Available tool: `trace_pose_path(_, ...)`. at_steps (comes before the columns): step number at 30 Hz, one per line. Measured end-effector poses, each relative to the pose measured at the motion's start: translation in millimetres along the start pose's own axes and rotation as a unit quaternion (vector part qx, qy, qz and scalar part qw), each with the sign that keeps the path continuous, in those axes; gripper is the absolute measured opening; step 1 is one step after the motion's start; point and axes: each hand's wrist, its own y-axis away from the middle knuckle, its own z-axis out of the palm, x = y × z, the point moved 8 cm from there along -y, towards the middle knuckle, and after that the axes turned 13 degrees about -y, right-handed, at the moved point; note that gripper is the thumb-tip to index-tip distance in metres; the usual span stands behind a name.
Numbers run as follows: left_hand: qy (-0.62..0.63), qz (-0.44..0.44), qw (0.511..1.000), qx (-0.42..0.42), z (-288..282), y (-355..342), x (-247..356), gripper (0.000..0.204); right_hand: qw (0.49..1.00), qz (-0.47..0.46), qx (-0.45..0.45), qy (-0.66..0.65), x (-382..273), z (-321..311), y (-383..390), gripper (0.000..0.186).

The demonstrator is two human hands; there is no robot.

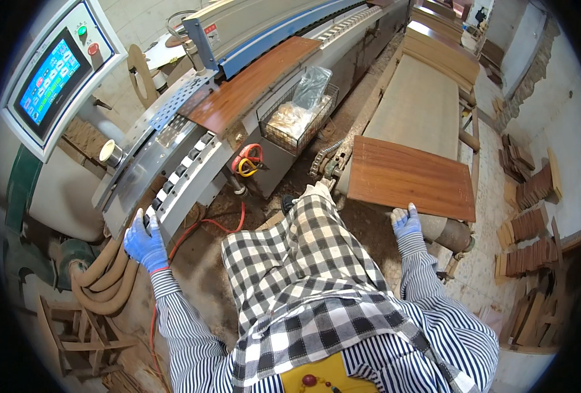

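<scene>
The glossy, reddish-brown wood panel point(411, 177) lies flat on the conveyor belt point(418, 98), dark grain running lengthwise. My right hand point(407, 226) meets its near edge; whether I'm gripping, I cannot tell. Bare belt stretches beyond its far edge. My left hand point(145, 241), fingers parted, holds nothing beside the roller rail point(180, 171).

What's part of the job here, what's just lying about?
Apparently in the job:
- brown panel, right hand at its near edge
- conveyor belt beneath
- roller rail, left hand at its end

Apparently lying about:
- wire basket with plastic bags
- wooden frame
- stacked boards
</scene>
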Motion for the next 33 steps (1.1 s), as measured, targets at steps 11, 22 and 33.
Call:
trace_pose_path(11, -0.005, -0.012, 1.0, -0.026, 3, 2, -2, 0.041, 0.988, -0.077, -0.12, -0.06, -69, 49, 35, 0.058)
trace_pose_path(22, 0.033, 0.003, 0.997, -0.07, 6, 9, -16, 0.051, 0.959, -0.017, -0.277, 0.059, -34, 94, 124, 0.03)
trace_pose_path(33, 0.181, 0.138, 0.966, -0.121, -121, 74, 68, 0.079, 0.791, 0.216, -0.533, 0.208, 203, 214, 264, 0.023)
